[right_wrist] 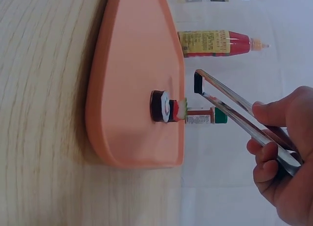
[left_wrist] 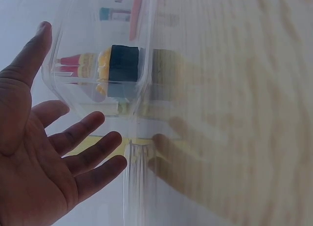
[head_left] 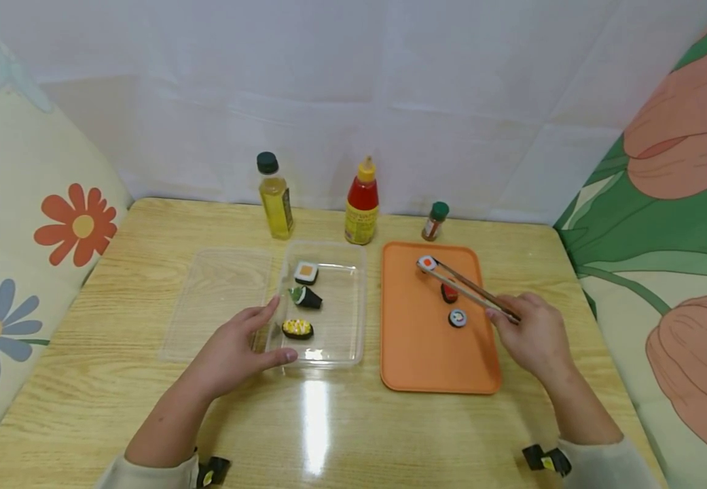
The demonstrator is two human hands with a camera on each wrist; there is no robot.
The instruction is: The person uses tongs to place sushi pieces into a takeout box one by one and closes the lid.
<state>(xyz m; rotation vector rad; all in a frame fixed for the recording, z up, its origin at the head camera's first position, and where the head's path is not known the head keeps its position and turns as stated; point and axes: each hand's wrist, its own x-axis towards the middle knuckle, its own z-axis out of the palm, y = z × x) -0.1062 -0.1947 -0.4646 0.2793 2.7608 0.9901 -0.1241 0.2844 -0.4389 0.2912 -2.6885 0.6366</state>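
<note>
My right hand (head_left: 533, 333) grips metal tongs (head_left: 460, 288). Their tips pinch a small sushi roll (head_left: 427, 262) with an orange-red centre; in the right wrist view this roll (right_wrist: 198, 82) hangs above the orange tray (head_left: 414, 346). On the tray sit a red-topped sushi piece (head_left: 449, 293) and a round roll (head_left: 458, 318). My left hand (head_left: 237, 350) is spread at the left side of a clear plastic container (head_left: 361, 305), thumb by its near corner. Inside are a square roll (head_left: 307, 273), a dark cone-shaped hand roll (head_left: 308, 298) and a yellow-topped sushi piece (head_left: 297, 329).
A clear flat lid (head_left: 221, 292) lies left of the container, partly behind my left hand. Along the back stand an oil bottle (head_left: 276, 207), a red sauce bottle (head_left: 362, 204) and a small green-capped spice jar (head_left: 434, 222). A white cloth (head_left: 329, 102) hangs behind the table.
</note>
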